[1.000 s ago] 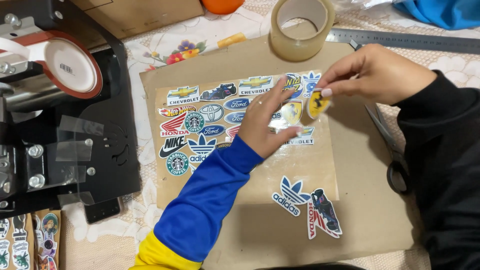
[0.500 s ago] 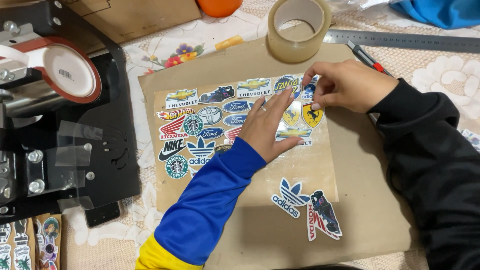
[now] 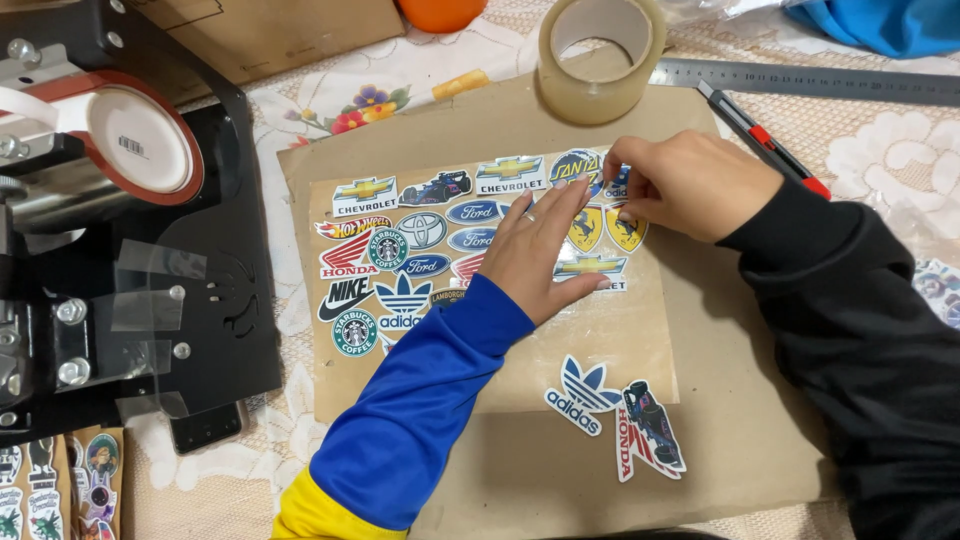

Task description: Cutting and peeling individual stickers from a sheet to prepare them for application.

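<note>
Sticker sheet (image 3: 500, 330) flat on brown card (image 3: 760, 420), pinned under left hand (image 3: 545, 250), fingers spread wide. Right hand (image 3: 690, 185) just beyond, far right corner, pinching a small sticker (image 3: 617, 183). Tape roll (image 3: 600, 55) farther off.

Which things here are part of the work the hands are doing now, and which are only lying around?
In use:
- left hand, flat on the clear glossy sheet of logo stickers
- right hand, fingers at the sheet's top edge
- brown cardboard board under the sheet

Lying about:
- roll of clear tape
- steel ruler
- red-and-black utility knife
- black mug press
</note>
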